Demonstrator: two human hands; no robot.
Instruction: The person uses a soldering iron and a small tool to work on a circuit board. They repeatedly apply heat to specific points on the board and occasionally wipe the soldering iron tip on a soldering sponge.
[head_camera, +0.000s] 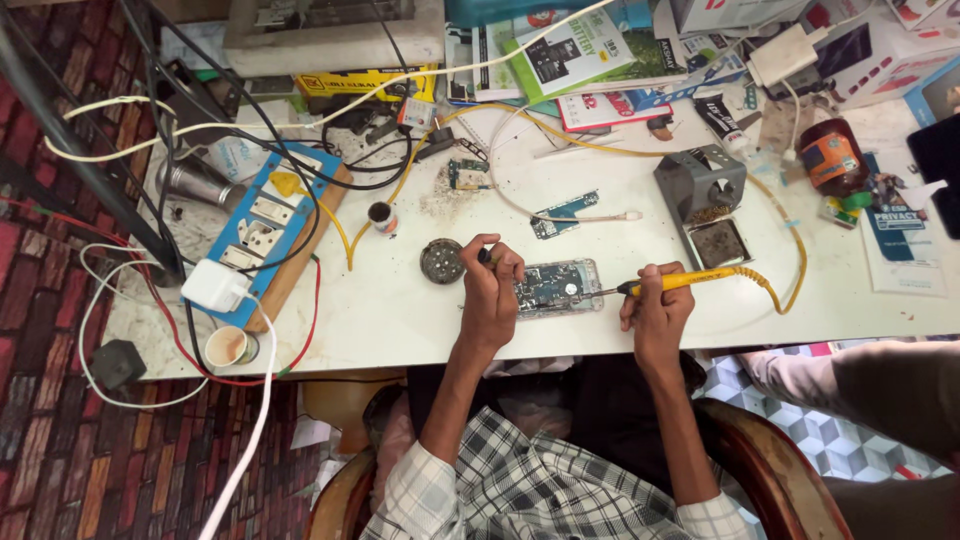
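Head view, looking straight down at a cluttered white table and the person's two bare forearms. The right hand is closed around the yellow handle of a soldering iron, whose thin metal tip points left and reaches the right end of an opened phone. That phone lies flat near the table's front edge, between the two hands, its circuit board showing. The left hand rests on the phone's left end, fingers curled shut around a small dark tool that is mostly hidden. Just left of that hand sits a small round tin. Behind the phone lie two loose circuit boards. Farther right stands a grey soldering iron stand, and the iron's yellow cord loops around it. On the table's left end lies a blue power strip with a white charger plugged in, amid tangled wires. Boxes and printed packets crowd the far edge. Another person's sleeve shows at lower right.
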